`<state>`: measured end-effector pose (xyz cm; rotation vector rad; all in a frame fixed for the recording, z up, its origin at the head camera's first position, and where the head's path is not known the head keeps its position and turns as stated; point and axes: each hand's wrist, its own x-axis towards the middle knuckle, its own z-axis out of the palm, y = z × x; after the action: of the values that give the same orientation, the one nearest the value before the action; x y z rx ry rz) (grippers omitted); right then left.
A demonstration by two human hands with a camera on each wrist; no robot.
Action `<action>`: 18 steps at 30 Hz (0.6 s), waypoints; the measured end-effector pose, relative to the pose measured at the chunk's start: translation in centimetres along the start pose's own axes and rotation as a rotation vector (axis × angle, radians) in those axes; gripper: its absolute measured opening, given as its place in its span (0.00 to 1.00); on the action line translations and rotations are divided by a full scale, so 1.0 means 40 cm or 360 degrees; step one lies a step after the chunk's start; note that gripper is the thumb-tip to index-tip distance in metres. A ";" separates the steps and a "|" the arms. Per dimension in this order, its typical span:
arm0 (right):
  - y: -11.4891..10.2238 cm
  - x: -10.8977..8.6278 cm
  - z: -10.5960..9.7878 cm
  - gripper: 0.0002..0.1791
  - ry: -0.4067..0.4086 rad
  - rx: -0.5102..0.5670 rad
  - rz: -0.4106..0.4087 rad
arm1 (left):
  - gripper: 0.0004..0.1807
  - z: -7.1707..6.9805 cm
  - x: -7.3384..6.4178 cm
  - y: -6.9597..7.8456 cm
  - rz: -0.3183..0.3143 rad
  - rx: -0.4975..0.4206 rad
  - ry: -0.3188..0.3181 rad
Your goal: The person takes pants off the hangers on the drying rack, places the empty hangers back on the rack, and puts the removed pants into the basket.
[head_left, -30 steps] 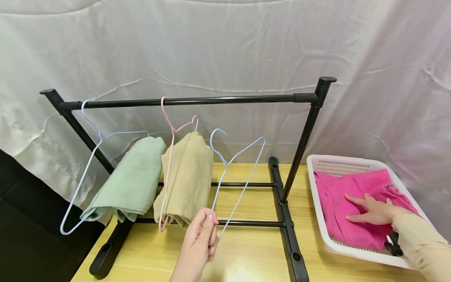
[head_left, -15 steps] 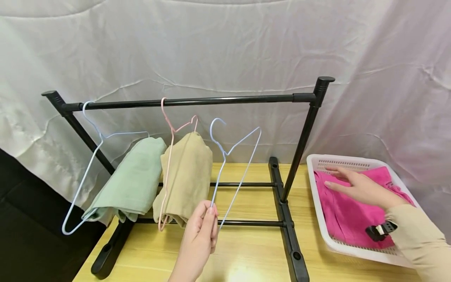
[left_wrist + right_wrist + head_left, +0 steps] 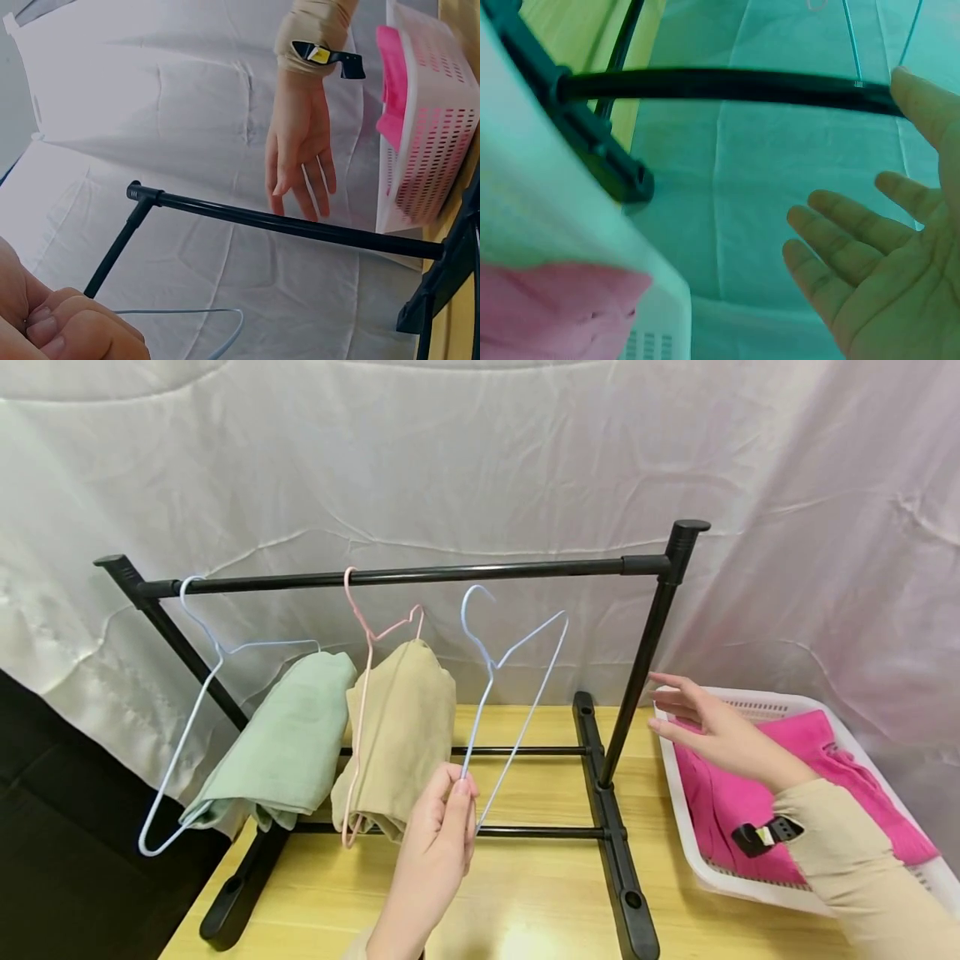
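My left hand (image 3: 438, 827) pinches the lower corner of a light blue wire hanger (image 3: 491, 666) between thumb and fingers. Nothing hangs on this hanger; its hook points up, in front of the rack's top bar (image 3: 487, 572). My right hand (image 3: 723, 735) hovers over the left rim of a white basket (image 3: 750, 893), fingers loosely extended and holding nothing. Folded pink cloth (image 3: 720, 802) lies in the basket, partly hidden by that arm. In the right wrist view, the right palm (image 3: 900, 292) is bare, its fingers spread. The left wrist view shows curled left fingers (image 3: 90, 334).
From the black rack hang a blue hanger (image 3: 219, 652) with green cloth (image 3: 277, 743) and a pink hanger (image 3: 371, 637) with beige cloth (image 3: 405, 735). The rack's right foot (image 3: 622, 885) stands on the wooden table (image 3: 540, 902) beside the basket. A pale curtain (image 3: 487, 460) covers the back.
My right hand has lifted off the pink cloth and moved left to the basket's rim. My left hand has raised the blue hanger, bringing its hook closer to the bar.
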<state>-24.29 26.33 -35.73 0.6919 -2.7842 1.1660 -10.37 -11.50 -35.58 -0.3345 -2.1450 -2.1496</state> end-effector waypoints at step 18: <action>-0.014 0.083 0.114 0.21 0.0177 0.0461 -0.0348 | 0.16 0.039 0.068 0.027 0.0228 0.0155 0.0074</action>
<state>-26.47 21.56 -37.91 0.8958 -2.4010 1.5221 -12.65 -9.71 -33.94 -0.4124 -2.1216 -1.9500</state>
